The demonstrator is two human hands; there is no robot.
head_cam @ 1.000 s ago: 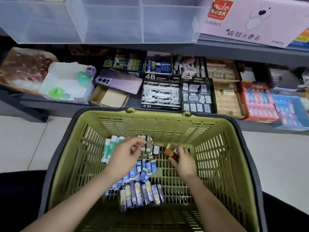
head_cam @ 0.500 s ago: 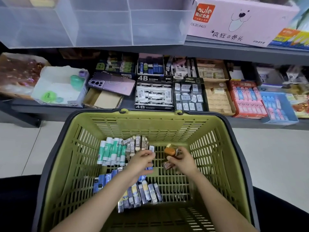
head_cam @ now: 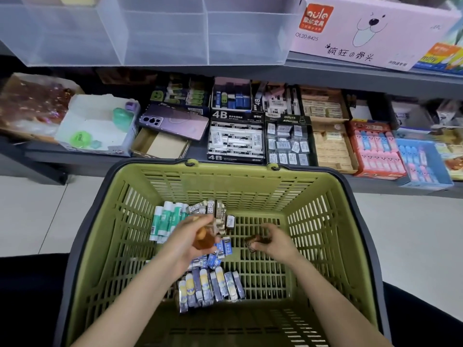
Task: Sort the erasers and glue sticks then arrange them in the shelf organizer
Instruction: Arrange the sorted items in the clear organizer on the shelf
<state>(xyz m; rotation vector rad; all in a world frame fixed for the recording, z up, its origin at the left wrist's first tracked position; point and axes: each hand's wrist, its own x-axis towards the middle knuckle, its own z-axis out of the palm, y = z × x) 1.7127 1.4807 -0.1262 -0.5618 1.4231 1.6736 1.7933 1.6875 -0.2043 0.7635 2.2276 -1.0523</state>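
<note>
Both hands are inside a green basket (head_cam: 240, 181). My left hand (head_cam: 193, 236) holds an orange-brown eraser (head_cam: 204, 240) over the blue erasers (head_cam: 220, 249). My right hand (head_cam: 273, 240) pinches a small dark brown eraser (head_cam: 251, 242) just above the basket floor. Green-and-white glue sticks (head_cam: 166, 219) lie in a row at the far left corner, beside black 2B erasers (head_cam: 213, 209). Yellow-and-blue wrapped erasers (head_cam: 210, 286) lie nearer me. A clear shelf organizer (head_cam: 160, 33) stands on the upper shelf.
The lower shelf holds boxes of 4B erasers (head_cam: 235, 139), tan erasers (head_cam: 330, 144), pink (head_cam: 375, 149) and blue (head_cam: 421, 159) items, and a purple phone (head_cam: 175, 121) on an open cardboard box. A pink carton (head_cam: 370, 31) sits right of the organizer. Tiled floor flanks the basket.
The orange-brown eraser passed from my right hand to my left hand, which drew back to the left with it. My right hand now holds only the dark brown eraser, lower down.
</note>
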